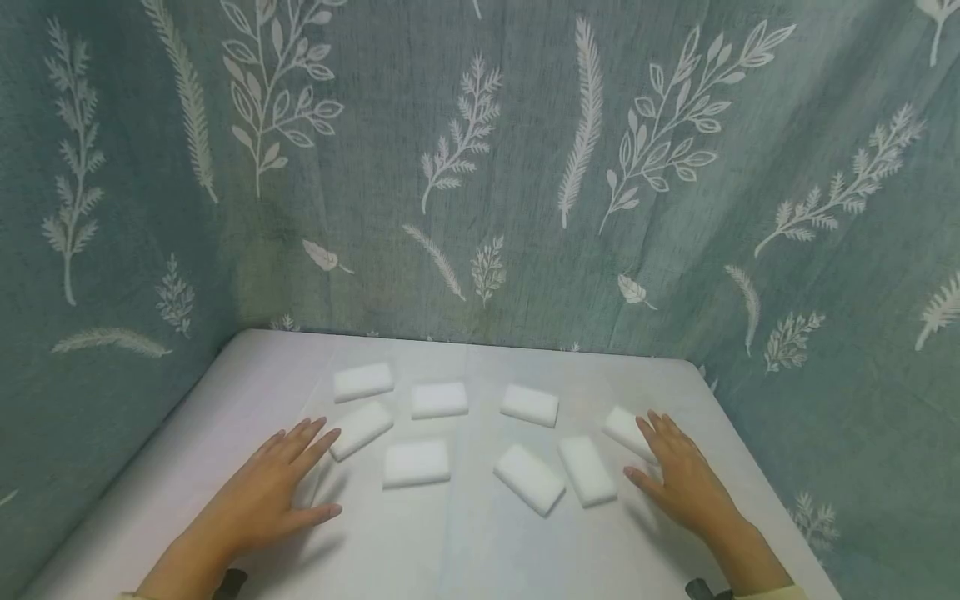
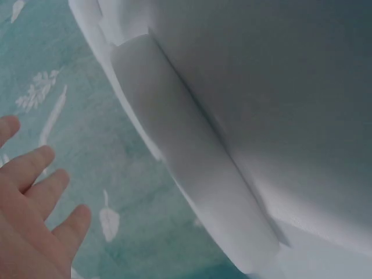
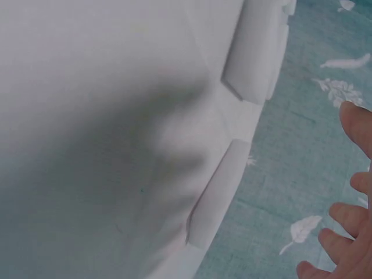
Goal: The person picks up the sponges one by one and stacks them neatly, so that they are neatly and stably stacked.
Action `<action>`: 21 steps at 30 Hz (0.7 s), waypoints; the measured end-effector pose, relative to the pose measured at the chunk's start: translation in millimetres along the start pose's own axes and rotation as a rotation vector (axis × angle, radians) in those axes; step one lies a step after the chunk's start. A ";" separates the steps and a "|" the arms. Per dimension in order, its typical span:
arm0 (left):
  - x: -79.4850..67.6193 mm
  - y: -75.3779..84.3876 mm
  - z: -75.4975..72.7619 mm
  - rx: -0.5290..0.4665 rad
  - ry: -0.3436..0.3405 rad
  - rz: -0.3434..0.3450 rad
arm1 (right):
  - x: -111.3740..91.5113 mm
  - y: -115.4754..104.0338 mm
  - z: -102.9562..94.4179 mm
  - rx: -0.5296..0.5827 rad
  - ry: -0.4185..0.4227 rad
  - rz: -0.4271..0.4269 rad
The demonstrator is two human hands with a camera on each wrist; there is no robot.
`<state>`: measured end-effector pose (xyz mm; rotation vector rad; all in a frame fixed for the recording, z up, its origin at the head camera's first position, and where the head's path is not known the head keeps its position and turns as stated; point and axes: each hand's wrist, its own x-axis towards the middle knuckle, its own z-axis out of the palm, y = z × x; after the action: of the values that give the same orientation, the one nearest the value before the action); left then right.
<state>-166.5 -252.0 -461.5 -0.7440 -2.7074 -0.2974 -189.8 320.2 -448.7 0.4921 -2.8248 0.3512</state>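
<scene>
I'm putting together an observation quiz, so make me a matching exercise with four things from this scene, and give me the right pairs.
Things:
1. left hand
2. blocks
3. cloth
4. right hand

Places and looks:
A. white, lying on the table
B. over the table's right side
C. over the table's left side
D. blue-green with pale leaf prints

Pairs: 1-C, 2-A, 3-D, 4-B

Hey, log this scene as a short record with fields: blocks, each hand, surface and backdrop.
Blocks: eight white blocks lying spread out
Left hand: raised, fingers extended, holding nothing, nearest the blocks at the left
Right hand: raised, fingers extended, holding nothing; partly hides the rightmost block in the head view
Surface: white table
Backdrop: blue-green cloth with pale leaf prints
</scene>
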 end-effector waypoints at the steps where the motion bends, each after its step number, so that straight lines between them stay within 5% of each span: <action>1: 0.9 -0.1 0.3 0.003 0.004 0.004 | 0.6 0.6 -0.1 0.002 0.004 -0.002; 15: 3.5 9.4 9.4 0.006 0.007 0.018 | -7.3 -6.8 2.5 0.000 0.036 -0.003; 21: 17.3 14.8 3.3 0.016 0.027 0.053 | 3.2 -17.1 4.7 -0.036 0.040 -0.022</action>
<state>-173.6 -230.7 -456.8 -0.8001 -2.6572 -0.2714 -187.6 302.4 -448.9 0.5025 -2.7797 0.3014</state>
